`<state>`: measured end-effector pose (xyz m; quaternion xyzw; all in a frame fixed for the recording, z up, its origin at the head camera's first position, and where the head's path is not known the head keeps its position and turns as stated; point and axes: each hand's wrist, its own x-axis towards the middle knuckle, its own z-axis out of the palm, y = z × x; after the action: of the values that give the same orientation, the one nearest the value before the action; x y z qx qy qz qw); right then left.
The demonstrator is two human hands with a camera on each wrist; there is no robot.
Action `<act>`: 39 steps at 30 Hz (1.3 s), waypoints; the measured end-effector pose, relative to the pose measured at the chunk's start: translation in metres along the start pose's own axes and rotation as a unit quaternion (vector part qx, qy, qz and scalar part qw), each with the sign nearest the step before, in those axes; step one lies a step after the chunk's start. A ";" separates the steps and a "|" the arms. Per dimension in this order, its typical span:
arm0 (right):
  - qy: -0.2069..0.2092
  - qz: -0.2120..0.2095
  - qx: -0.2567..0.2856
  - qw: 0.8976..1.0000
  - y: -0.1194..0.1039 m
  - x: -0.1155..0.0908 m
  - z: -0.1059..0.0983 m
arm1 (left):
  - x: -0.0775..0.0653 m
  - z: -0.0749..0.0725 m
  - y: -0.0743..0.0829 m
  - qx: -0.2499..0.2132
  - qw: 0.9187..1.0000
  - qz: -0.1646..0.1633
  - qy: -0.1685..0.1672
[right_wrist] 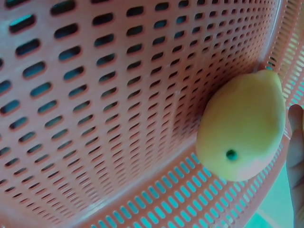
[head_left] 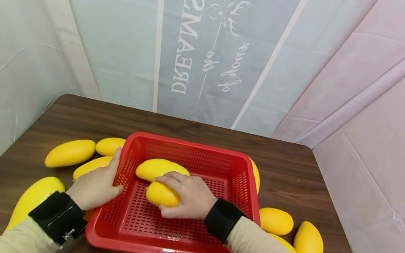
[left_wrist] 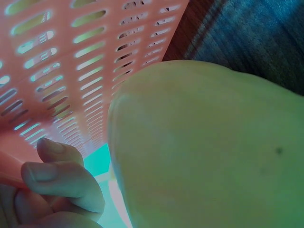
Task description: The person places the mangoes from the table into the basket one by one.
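A red plastic basket (head_left: 166,252) with slotted walls stands on the table. My left hand (head_left: 97,185) grips its left rim, thumb over the inside; curled fingers (left_wrist: 66,180) show beside the slotted wall in the left wrist view. Inside the basket my right hand (head_left: 193,198) holds a yellow mango (head_left: 162,194) between thumb and fingers. Just behind it lies another mango (head_left: 156,169), partly covered by that hand. The right wrist view shows a mango (right_wrist: 242,128) with a dark stem spot against the mesh, and a finger (right_wrist: 295,156) at the edge.
Several mangoes lie left of the basket, one large mango (head_left: 34,197) close by my left wrist. More mangoes, including a rounded one (head_left: 308,246), lie to the right, some partly hidden by the basket and right sleeve. Fabric walls (head_left: 129,35) surround the wooden table (head_left: 285,155).
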<state>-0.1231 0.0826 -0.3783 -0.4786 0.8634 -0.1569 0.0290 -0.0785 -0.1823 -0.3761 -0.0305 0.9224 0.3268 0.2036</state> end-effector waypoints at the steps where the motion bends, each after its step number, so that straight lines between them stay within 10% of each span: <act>1: -0.004 -0.003 -0.001 1.000 -0.001 0.001 0.000 | 0.000 0.000 0.000 -0.001 1.000 0.000 0.000; 39: -0.087 -0.035 -0.041 0.995 -0.014 0.024 0.019 | -0.001 -0.002 -0.001 -0.003 1.000 0.017 -0.003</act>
<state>-0.1209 0.0514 -0.3901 -0.5213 0.8459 -0.0806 0.0786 -0.0778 -0.1846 -0.3748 -0.0147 0.9211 0.3335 0.2005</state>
